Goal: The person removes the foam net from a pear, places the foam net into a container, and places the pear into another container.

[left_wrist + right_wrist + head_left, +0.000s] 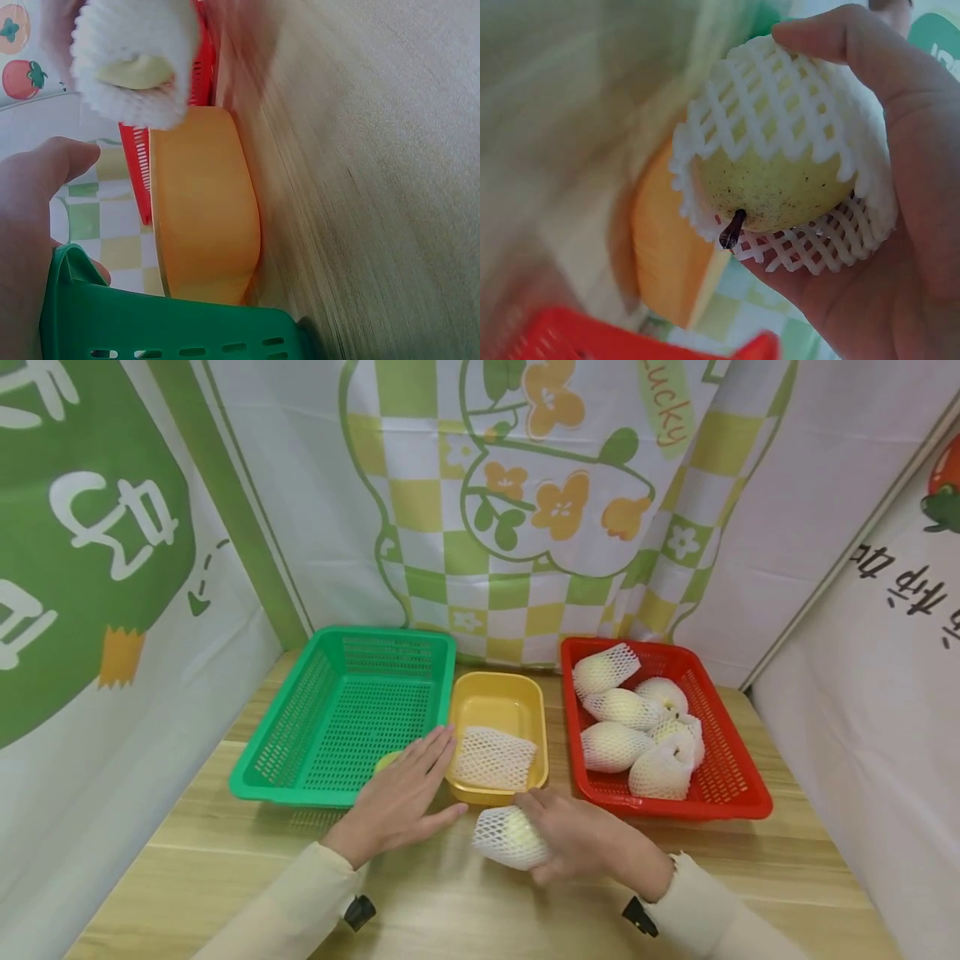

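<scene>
My right hand point(573, 835) grips a pear point(780, 187) wrapped in a white foam net point(510, 837), just in front of the yellow tray. In the right wrist view the pear's dark stem and speckled green skin show at the net's open end. My left hand point(401, 789) reaches over the near right corner of the green basket point(311, 795), its fingers extended and holding nothing. Beneath those fingers a small part of a yellow-green fruit point(386, 762) shows inside the basket; the rest is hidden. An empty foam net point(495, 758) lies flat in the yellow tray point(498, 685).
At the right, a red basket point(731, 768) holds several net-wrapped fruits point(617, 746). All three containers stand side by side on the wooden table point(450, 910). A printed curtain point(517, 602) hangs right behind them, and white walls point(862, 718) close off both sides.
</scene>
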Action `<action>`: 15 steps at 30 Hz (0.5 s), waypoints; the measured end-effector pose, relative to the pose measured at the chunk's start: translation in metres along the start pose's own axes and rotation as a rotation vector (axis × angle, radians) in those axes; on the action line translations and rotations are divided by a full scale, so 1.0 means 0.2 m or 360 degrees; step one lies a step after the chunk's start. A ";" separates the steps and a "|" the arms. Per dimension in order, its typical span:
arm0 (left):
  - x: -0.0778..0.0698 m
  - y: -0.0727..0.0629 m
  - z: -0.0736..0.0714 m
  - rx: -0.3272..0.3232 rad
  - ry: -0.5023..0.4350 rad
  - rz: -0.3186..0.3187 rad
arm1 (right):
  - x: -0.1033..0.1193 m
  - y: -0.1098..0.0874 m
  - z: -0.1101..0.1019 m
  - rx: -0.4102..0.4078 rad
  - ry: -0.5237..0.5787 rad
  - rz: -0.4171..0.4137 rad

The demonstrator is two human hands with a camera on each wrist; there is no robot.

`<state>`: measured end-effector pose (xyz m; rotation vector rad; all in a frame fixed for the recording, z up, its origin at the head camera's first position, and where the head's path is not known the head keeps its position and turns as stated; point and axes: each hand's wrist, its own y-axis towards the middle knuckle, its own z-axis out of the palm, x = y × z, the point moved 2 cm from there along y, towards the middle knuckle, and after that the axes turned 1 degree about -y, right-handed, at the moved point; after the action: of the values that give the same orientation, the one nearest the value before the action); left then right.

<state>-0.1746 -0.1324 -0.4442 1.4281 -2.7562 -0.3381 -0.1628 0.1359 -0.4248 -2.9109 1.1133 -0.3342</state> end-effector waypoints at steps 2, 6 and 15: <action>0.00 0.00 0.00 -0.0003 -0.0005 0.0004 | 0.00 0.01 0.04 0.0016 0.0018 0.0022; 0.00 0.00 0.01 -0.0005 -0.0009 -0.0005 | 0.00 0.03 0.09 0.0037 0.0032 0.0050; 0.02 0.00 0.01 0.0012 -0.0011 -0.0014 | -0.02 0.04 0.13 0.0112 0.0123 0.0096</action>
<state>-0.1761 -0.1353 -0.4464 1.4442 -2.7602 -0.3336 -0.1659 0.1306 -0.4521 -2.8196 1.1712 -0.4784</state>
